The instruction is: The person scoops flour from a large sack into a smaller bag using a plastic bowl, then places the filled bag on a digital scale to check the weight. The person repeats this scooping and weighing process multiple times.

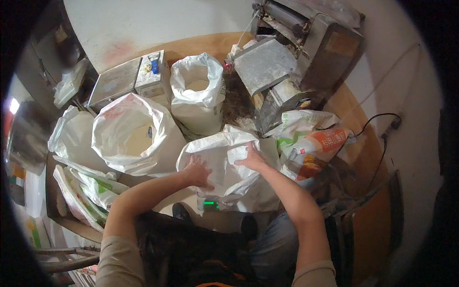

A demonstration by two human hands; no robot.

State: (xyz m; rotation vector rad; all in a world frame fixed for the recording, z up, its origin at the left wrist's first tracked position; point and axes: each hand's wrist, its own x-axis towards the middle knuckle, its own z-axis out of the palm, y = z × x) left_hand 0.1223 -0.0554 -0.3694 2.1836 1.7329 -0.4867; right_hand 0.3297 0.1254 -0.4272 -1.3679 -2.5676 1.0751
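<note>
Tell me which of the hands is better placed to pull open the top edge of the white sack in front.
Probably the right hand: it lies at the folded top edge of the white sack. The left hand rests flat, lower on its side.

A white woven sack point(234, 167), crumpled and folded at its top, lies slumped just ahead of the person's knees, toward five o'clock of the open, flour-filled sack point(134, 134).

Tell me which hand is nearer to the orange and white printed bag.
Right. The right hand rests on the white sack just beside the orange and white printed bag; the left hand lies further off on the sack's opposite side.
</note>
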